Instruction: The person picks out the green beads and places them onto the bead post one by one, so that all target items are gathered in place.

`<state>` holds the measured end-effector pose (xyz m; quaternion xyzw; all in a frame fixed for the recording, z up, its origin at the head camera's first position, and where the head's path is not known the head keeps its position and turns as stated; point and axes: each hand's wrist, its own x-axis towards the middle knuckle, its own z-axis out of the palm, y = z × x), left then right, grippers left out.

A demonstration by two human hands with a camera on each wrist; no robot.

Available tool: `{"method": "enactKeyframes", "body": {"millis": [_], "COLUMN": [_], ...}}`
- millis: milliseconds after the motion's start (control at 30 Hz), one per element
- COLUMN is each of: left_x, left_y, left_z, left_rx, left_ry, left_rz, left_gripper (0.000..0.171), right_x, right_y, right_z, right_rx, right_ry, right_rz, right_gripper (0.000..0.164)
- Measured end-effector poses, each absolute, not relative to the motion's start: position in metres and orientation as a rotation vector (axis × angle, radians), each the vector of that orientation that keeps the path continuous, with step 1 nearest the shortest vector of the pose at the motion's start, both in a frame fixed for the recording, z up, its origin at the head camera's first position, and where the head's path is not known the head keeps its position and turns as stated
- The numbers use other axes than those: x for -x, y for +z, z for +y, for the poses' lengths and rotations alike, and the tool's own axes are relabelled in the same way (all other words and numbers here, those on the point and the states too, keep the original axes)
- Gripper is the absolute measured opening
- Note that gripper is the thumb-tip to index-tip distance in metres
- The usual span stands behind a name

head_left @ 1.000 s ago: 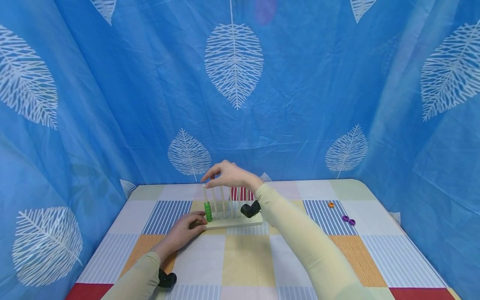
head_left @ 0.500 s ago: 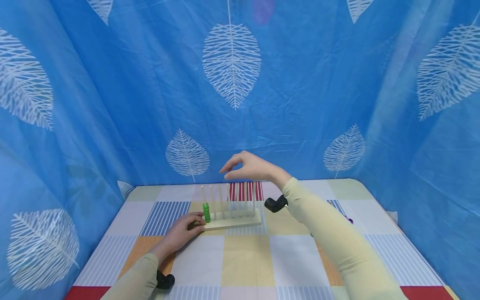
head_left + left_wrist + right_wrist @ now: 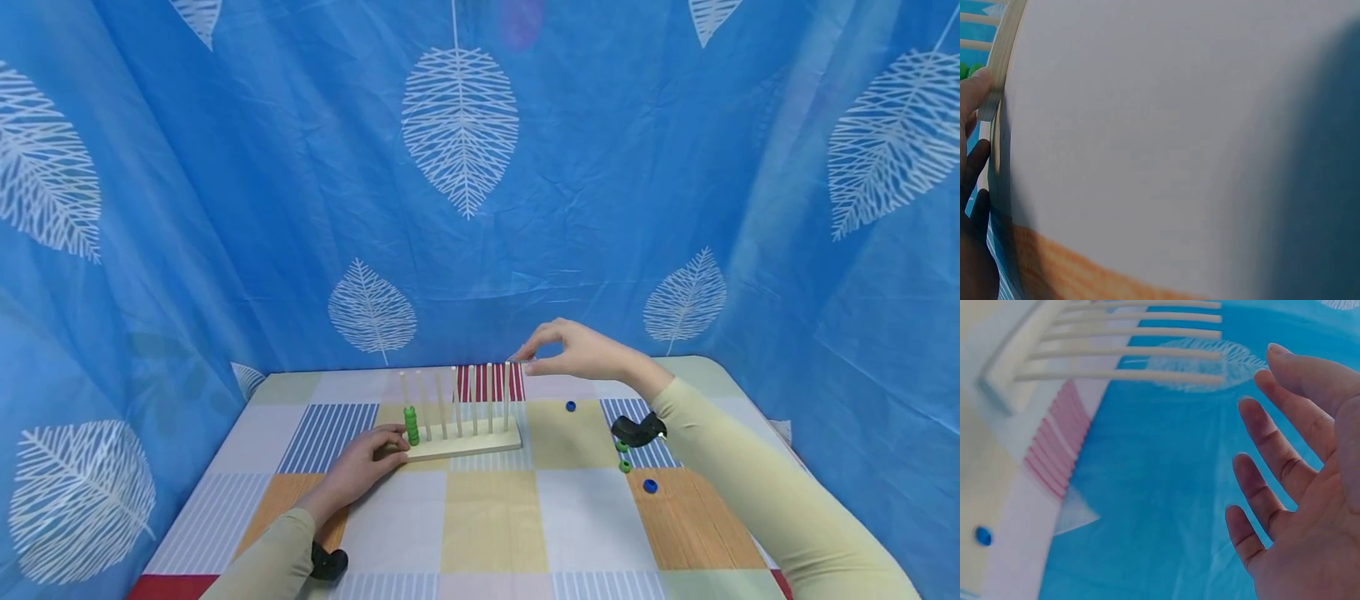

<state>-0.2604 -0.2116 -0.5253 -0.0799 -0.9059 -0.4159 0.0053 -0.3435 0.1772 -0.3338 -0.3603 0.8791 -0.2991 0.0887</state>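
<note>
A pale wooden peg rack [image 3: 491, 438] with several upright pegs stands on the table. Green beads [image 3: 411, 427] are stacked on its leftmost peg, and the other pegs are bare. My left hand [image 3: 365, 462] grips the left end of the rack's base; in the left wrist view its thumb and fingers touch the wooden edge [image 3: 1004, 56]. Past the rack's right end, my right hand [image 3: 577, 348] is in the air with nothing in it. The right wrist view shows its fingers [image 3: 1285, 464] spread and relaxed, apart from the pegs [image 3: 1122, 375].
Loose beads lie right of the rack: a blue bead [image 3: 571, 406] behind, green beads [image 3: 625, 467] under the right wrist, another blue bead [image 3: 650, 486] nearer. A checked cloth [image 3: 495, 525] covers the table. Blue curtains [image 3: 300, 167] with leaf prints surround it.
My right hand has moved right, from above the leftmost peg to beyond the rack's right end. Blue and green beads have come into view from behind that arm. The left hand stays put.
</note>
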Motion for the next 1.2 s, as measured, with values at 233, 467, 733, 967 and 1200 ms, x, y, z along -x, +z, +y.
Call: {"method": "enactKeyframes", "body": {"millis": [233,467,733,967,1200], "left_x": [0.261,0.260,0.261,0.261,0.262], "left_y": [-0.526,-0.528,-0.525,-0.524,-0.526], "left_z": [-0.212,-0.213,-0.213,-0.213,-0.213], "left_rx": [0.224,0.228,0.238,0.243,0.256], "left_ry": [-1.309,-1.330,-1.315,-1.322,-1.317], "left_rz": [-2.848,-2.841,-2.837,-2.839,-2.834], "left_gripper": [0.006,0.006,0.005,0.006,0.008], "right_x": [0.330,0.323,0.317,0.318,0.317], "right_y": [-0.370,-0.400,-0.426,-0.449,-0.470], "right_z": [0.213,0.243,0.277,0.298,0.315], "right_rx": [0.955,0.937,0.792,0.670,0.555], "right_ry": [-0.894,-0.937,-1.010,-1.030,-1.028], "right_rz": [2.609,2.597,2.609,2.639,2.644], "right_gripper": [0.021,0.020,0.024,0.032,0.033]}}
